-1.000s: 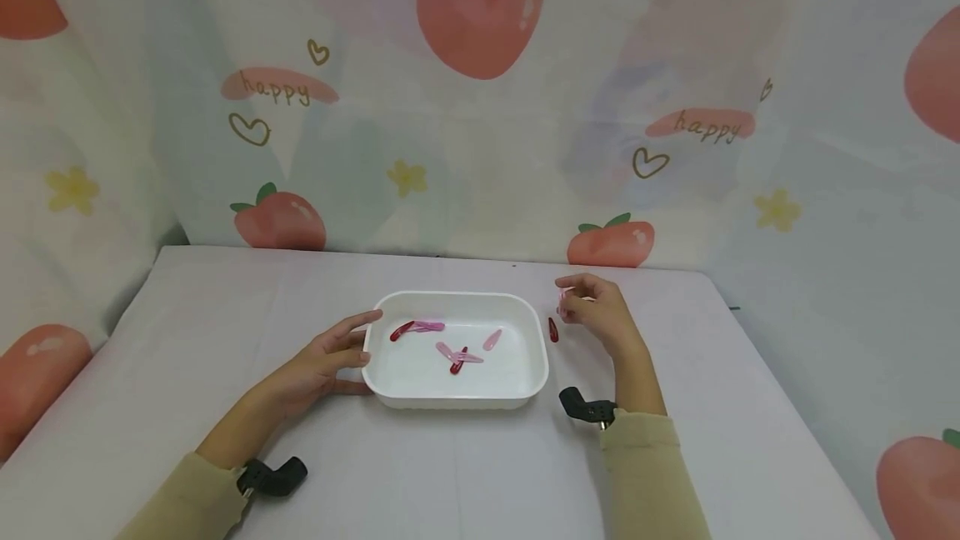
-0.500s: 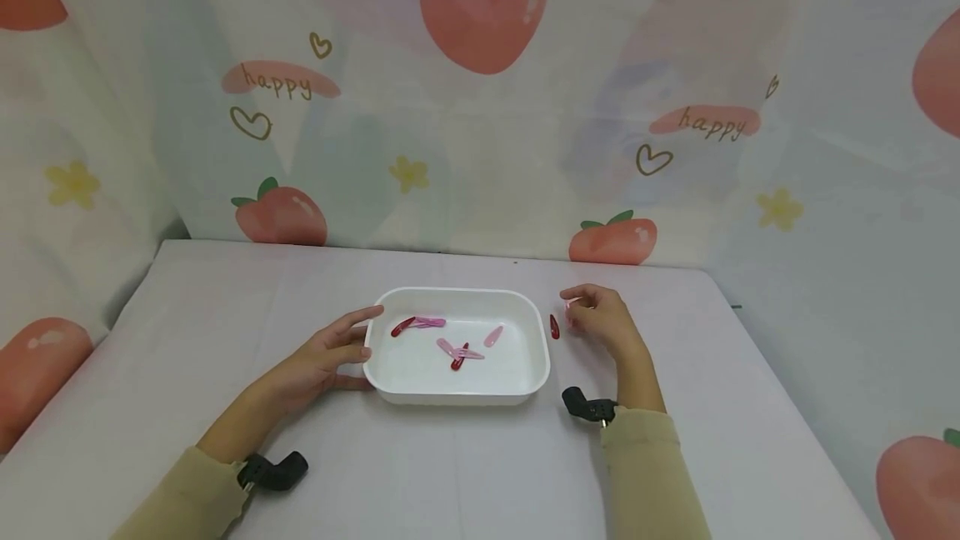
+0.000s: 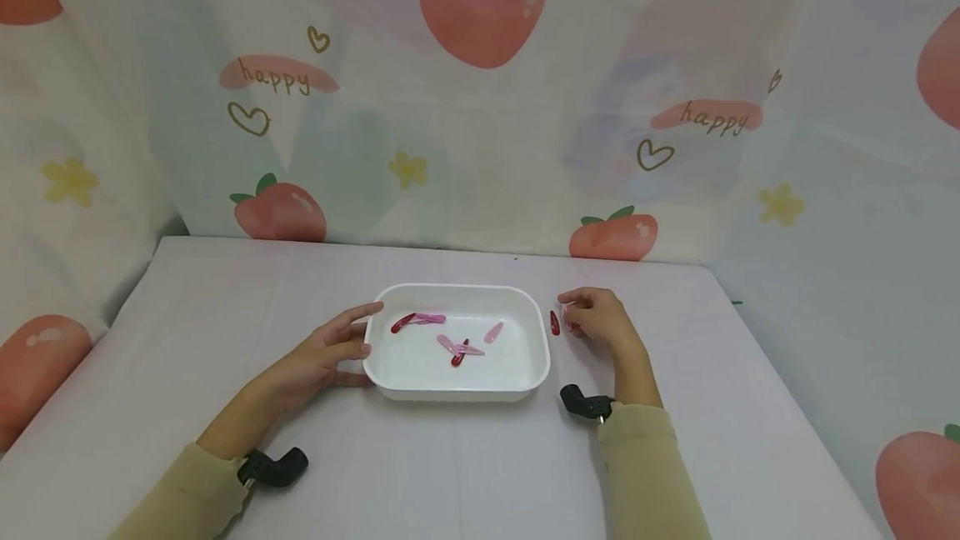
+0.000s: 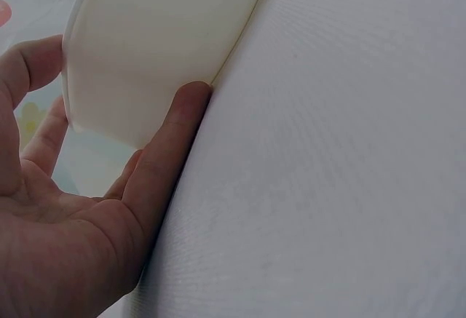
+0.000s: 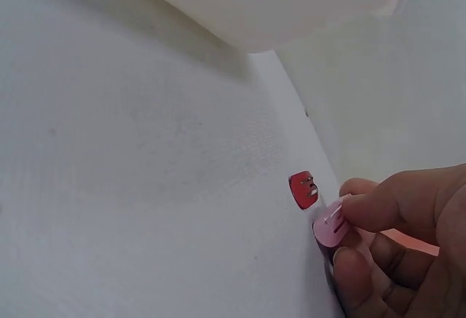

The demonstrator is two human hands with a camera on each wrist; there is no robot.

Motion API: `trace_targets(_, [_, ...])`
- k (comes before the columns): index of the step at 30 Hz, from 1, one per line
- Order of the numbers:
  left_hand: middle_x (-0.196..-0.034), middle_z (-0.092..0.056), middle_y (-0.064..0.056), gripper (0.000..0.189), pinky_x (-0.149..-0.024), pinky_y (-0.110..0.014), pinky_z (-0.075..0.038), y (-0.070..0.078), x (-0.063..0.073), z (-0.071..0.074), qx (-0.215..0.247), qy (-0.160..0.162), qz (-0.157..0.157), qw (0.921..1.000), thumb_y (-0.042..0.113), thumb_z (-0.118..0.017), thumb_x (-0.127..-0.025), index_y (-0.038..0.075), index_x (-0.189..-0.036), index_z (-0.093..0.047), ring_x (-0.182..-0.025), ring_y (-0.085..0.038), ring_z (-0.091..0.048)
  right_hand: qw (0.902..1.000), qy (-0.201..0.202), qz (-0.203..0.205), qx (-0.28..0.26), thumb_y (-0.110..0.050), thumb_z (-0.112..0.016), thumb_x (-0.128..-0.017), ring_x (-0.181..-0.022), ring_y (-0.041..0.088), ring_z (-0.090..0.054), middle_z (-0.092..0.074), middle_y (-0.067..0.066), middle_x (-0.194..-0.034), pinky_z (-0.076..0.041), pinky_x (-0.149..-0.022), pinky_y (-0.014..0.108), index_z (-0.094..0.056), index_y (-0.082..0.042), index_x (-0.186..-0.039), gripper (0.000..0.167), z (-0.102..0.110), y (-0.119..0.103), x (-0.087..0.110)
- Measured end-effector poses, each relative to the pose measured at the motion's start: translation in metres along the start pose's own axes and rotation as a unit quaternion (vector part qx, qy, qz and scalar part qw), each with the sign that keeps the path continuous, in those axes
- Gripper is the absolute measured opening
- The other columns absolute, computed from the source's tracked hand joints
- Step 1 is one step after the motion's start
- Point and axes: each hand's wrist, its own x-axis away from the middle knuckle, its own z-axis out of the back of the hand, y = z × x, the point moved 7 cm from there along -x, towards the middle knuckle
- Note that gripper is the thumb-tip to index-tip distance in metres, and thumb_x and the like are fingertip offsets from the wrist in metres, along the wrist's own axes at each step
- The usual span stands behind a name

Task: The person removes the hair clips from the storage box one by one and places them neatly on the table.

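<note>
My left hand (image 3: 324, 357) touches the left end of a white plastic tray (image 3: 459, 397). Its fingers are spread, some at the rim, and one lies low against the outer wall in the left wrist view. To the right of the tray, my right hand (image 3: 597, 322) pinches a pink snap hair clip (image 5: 332, 225) between thumb and fingers, close to the tabletop. Just beside it a red hair clip (image 3: 555, 323) lies on the white cloth. Inside the tray are several clips, among them a red one (image 3: 402, 323) and a lone pink one (image 3: 493, 332).
A white cloth covers the table (image 3: 465, 473), whose back edge meets a patterned curtain (image 3: 480, 148) with fruit prints. More curtain hangs at the left and right sides. A black wrist camera (image 3: 276, 467) sits on the left cuff and another on the right (image 3: 585, 403).
My right hand, with the pink hair clip, has come slightly nearer and lower beside the red clip. The left hand stays at the tray, and the clips inside have not moved.
</note>
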Motion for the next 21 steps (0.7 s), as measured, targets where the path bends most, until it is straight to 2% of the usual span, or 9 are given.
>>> trace_targets(5, [-0.159,-0.027,-0.019,0.065,-0.094,-0.054,-0.054,0.0006,-0.0002,-0.0002,0.002,-0.001,0.000,1.0000,0.008,-0.055,-0.101,0.024,-0.157,-0.028,-0.125,-0.036,-0.053,0.9998,-0.003,-0.005,0.019,-0.007,-0.059,-0.095,-0.075,0.018,-0.058,-0.063,0.011,-0.089,-0.053,-0.067,0.024,-0.066,-0.003,-0.123,0.030,-0.0014,0.0005,0.0005])
trace_targets(14, [-0.159,-0.026,-0.020,0.066,-0.094,-0.056,-0.053,0.0032,0.0001,-0.0009,0.008,-0.014,-0.013,0.9998,0.006,-0.055,-0.100,0.024,-0.157,-0.028,-0.127,-0.037,-0.051,0.9988,0.018,-0.015,0.043,-0.009,-0.064,-0.093,-0.078,0.019,-0.060,-0.063,0.011,-0.098,-0.051,-0.068,0.025,-0.067,-0.008,-0.124,0.031,-0.0007,0.0008,0.0015])
trace_targets(21, [-0.159,-0.026,-0.019,0.066,-0.094,-0.056,-0.053,0.0038,0.0008,-0.0010,0.007,-0.016,-0.013,0.9998,0.007,-0.055,-0.100,0.025,-0.157,-0.028,-0.127,-0.037,-0.051,0.9999,0.010,-0.005,-0.004,-0.013,-0.058,-0.095,-0.084,0.023,-0.061,-0.064,0.014,-0.107,-0.055,-0.071,0.027,-0.064,-0.009,-0.129,0.035,0.0009,-0.0040,0.0015])
